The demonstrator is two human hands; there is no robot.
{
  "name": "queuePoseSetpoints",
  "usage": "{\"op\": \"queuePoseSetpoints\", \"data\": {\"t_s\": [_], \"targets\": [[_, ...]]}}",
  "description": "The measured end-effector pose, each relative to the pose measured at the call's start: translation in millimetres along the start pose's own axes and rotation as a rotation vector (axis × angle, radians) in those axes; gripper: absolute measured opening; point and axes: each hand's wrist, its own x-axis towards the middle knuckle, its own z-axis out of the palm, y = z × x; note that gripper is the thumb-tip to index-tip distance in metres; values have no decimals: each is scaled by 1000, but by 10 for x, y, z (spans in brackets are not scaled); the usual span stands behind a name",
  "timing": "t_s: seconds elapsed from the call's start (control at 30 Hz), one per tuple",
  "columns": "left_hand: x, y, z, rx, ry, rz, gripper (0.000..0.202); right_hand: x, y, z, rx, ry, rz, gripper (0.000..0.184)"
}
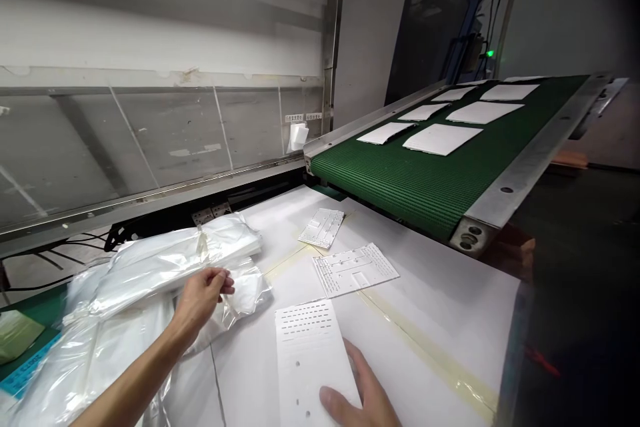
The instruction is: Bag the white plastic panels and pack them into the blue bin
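Head view: a white perforated plate (307, 360) is held at its lower right edge by the right hand (363, 387), slightly skewed above a white-covered bench (440, 293). The thumb (334, 400) is laid on the plate's face, while the fingers (357, 367) are kept beside and apparently beneath that edge. This narrow hold appears to leave the rows of slots uncovered and in sight; whether the plate is lifted from the bench cannot be told. The left hand (203, 297) is placed against a clear plastic bag (165, 267), its fingertips (225, 280) drawn narrowly toward the thumb, though whether a fold of film is pinched cannot be told. The bag lies heaped with other plastic at the bench's left side, apparently kept within easy reach of that hand. A second perforated plate (356, 270) and a third perforated plate (323, 228) are laid apart near the bench's middle, perhaps so that neither covers the other. A pale yellow tape strip (425, 340) runs along the bench. Beyond, white sheets (443, 139) are spaced in two rows on a green conveyor belt (400, 180), which is framed in steel.
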Motion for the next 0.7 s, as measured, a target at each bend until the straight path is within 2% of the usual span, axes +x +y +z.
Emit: {"op": "queuePoseSetpoints", "data": {"t_s": [0.13, 0.27, 0.37, 0.5, 0.6, 0.7], "targets": [[43, -16, -170, -208, 91, -68, 26, -39, -44, -4, -46, 13, -70, 81], [-21, 43, -252, -292, 34, -68, 24, -75, -129, 32, -98, 20, -117, 74], [-116, 138, -276, -271, 10, -4, 29, -99, -231, 56, -188, 69, -124, 62], [-301, 237, -272, -140, 57, 94, 31, -112, -394, 76, -292, 61, -128, 35], [-455, 241, -231, -44, 50, 122, 29, -53, -531, 162, -377, 53, -233, 28], [-565, 212, -179, -52, -1, 114, 30, 114, -681, 374, -508, -58, -322, 30]]}}
